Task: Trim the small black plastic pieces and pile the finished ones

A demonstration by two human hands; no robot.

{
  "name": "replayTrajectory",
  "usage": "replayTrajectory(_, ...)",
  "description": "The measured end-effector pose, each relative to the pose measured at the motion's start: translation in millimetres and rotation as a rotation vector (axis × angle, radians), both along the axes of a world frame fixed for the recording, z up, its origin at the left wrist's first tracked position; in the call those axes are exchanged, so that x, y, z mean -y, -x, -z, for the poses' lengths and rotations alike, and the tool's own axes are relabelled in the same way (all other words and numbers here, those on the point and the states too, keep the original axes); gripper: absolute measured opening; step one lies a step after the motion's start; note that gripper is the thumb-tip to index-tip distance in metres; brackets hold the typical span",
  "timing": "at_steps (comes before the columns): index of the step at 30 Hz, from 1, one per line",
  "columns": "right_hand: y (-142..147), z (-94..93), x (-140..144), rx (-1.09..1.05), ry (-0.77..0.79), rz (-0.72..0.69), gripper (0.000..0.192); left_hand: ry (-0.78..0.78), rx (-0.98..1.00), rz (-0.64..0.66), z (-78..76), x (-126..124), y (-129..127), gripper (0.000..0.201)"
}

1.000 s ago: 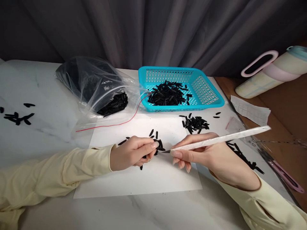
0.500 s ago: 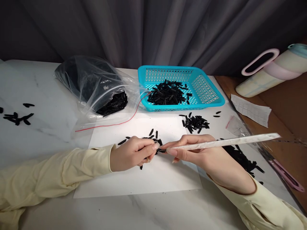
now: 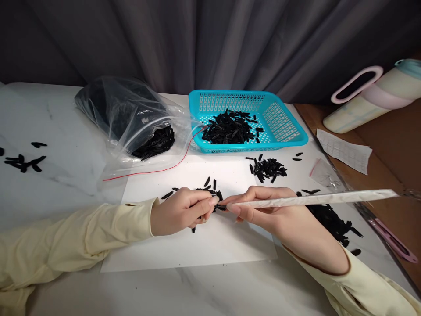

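Observation:
My left hand (image 3: 184, 210) is closed, thumb and forefinger pinched together, with the end of a thin black sliver (image 3: 221, 208) showing at the fingertips. My right hand (image 3: 269, 208) grips a long slim white-wrapped stick (image 3: 322, 199) like a pen; its working end is hidden by the fingers. The fingertips of both hands are close together over a white sheet of paper (image 3: 237, 245). Behind and under the left fingers lies a small heap of black slivers (image 3: 215, 193), partly hidden, with a few loose ones around it.
A blue basket (image 3: 259, 144) of black slivers stands at the back, beside an open clear zip bag (image 3: 131, 114) of them. More piles lie at centre right (image 3: 268, 169), far right (image 3: 332, 221) and left (image 3: 24, 163). A bottle (image 3: 365, 103) and pink-handled tool (image 3: 394, 240) are rightward.
The outer end of the white stick has swung slightly down and to the right as my right hand tilted. My left hand has hardly moved.

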State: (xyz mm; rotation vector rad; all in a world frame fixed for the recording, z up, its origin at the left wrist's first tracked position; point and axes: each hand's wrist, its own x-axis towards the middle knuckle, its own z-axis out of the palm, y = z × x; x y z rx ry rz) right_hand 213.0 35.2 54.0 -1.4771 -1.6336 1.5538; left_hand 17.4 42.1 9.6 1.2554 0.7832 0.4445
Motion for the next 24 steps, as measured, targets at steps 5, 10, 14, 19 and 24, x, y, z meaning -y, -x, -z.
replayTrajectory(5,0.4,2.0,3.8,0.020,-0.063,-0.008,0.013,-0.002,0.002,0.004,-0.3,0.1,0.0,0.033)
replayTrajectory(10,0.8,-0.5,4.0,0.051,-0.071,-0.005,0.014,0.006,0.010,0.001,0.0,0.6,0.3,0.033)
replayTrajectory(14,1.2,-2.1,3.6,0.047,-0.059,0.001,0.015,0.002,0.009,0.005,0.7,0.6,0.6,0.032)
replayTrajectory(19,0.7,-5.4,3.6,0.042,-0.013,0.032,0.017,0.001,0.015,0.020,1.1,0.9,2.3,0.033)
replayTrajectory(24,-3.5,-10.8,0.1,0.020,0.042,0.049,0.025,0.063,0.076,0.020,2.8,1.1,2.9,0.033)
